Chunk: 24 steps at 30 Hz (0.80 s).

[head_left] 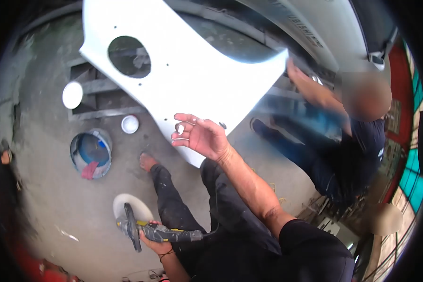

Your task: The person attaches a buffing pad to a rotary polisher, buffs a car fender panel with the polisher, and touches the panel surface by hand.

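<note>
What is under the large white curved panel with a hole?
A grey straight-barred frame extends under the left edge of the panel; whatever else lies beneath its solid surface is covered.

A glossy white panel [192, 56] fills the upper middle, pierced by 1 large round hole and several small ones, narrowing downward; the right hand [199, 136] is in front of its lower part, contact unclear. Lower left of centre, the left hand [152, 242] grips a grey-black polisher [167, 234] with a round white pad [141, 206].
</note>
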Available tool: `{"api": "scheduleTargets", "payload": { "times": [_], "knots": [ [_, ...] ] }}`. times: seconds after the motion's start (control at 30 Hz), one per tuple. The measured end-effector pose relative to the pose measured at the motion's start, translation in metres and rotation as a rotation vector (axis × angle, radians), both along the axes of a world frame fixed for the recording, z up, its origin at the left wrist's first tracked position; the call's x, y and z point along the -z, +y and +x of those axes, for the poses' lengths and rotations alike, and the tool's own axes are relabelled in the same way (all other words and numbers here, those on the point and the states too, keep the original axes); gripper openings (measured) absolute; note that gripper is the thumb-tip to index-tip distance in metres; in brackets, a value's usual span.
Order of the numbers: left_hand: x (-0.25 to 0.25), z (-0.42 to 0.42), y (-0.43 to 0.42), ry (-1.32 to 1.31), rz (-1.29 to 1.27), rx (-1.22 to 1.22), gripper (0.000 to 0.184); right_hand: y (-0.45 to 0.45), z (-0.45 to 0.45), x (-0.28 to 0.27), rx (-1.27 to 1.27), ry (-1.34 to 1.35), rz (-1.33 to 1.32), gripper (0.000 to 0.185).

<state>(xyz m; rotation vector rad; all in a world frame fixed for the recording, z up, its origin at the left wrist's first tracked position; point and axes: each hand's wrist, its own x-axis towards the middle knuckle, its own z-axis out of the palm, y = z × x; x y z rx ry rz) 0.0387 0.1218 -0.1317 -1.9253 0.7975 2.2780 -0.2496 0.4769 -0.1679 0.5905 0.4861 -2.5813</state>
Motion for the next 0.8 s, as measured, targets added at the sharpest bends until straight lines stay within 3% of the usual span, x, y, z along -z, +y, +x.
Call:
{"api": "scheduleTargets", "payload": {
  "times": [0.03, 0.1, 0.23, 0.27, 0.43, 0.73, 0.8],
  "knots": [
    [0.034, 0.014, 0.028, 0.062, 0.013, 0.016, 0.061, 0.044, 0.011, 0.01, 0.035, 0.046, 0.165, 0.064],
    [0.013, 0.006, 0.045, -0.021, -0.108, 0.051, 0.062, 0.124, 0.013, -0.006, 0.117, 0.013, 0.386, 0.066],
    [-0.013, -0.008, 0.075, -0.062, -0.09, 0.14, 0.063, 0.269, -0.008, -0.028, 0.199, -0.091, 0.742, 0.062],
    [0.01, -0.005, 0.089, -0.047, -0.107, 0.151, 0.063, 0.301, -0.017, -0.012, 0.198, -0.057, 0.817, 0.061],
    [0.032, 0.008, 0.115, -0.08, -0.126, 0.206, 0.063, 0.429, -0.072, 0.003, 0.145, -0.157, 1.084, 0.053],
    [0.029, 0.014, 0.162, -0.172, -0.221, 0.292, 0.064, 0.634, -0.132, 0.146, 0.026, -0.362, 1.468, 0.048],
    [0.03, 0.022, 0.162, -0.177, -0.185, 0.286, 0.06, 0.651, -0.143, 0.151, -0.017, -0.426, 1.6, 0.062]
  ]
}}
